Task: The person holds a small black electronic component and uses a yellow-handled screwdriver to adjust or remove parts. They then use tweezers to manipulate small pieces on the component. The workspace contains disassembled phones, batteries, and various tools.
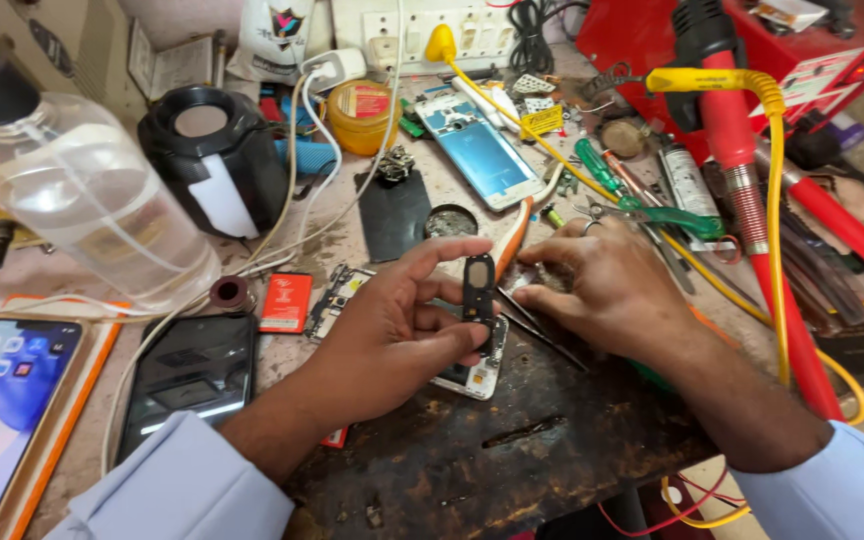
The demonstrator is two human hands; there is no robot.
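The fingers of the left hand are clamped on a small black rectangular phone module with an oval opening near its top: thumb below, forefinger stretched over its upper end, holding it upright just above an opened white smartphone body with its circuit board bared. That body lies near the middle of the surface, on a dark, scorched and scratched work patch towards its near edge.

The right hand rests palm down just beside the module, its fingers curled together over something small and greyish; whether they actually pinch it cannot be told. Slim metal tweezers lie under that hand, pointing towards the open phone.

As a judgement, the step in hand is the handling of a part lifted clear of the open phone, either just taken out or about to be seated. The next move calls for a steady grip on the module's edges, its lower end lined up with the cavity in the phone body, and the right hand free to guide or press with a fine tool.

Further out, a bare blue-and-silver phone frame lies towards the far edge, a green-handled screwdriver to its right. A clear plastic bottle with a black cap stands at the left edge, and a dark-screened phone lies at the near left.
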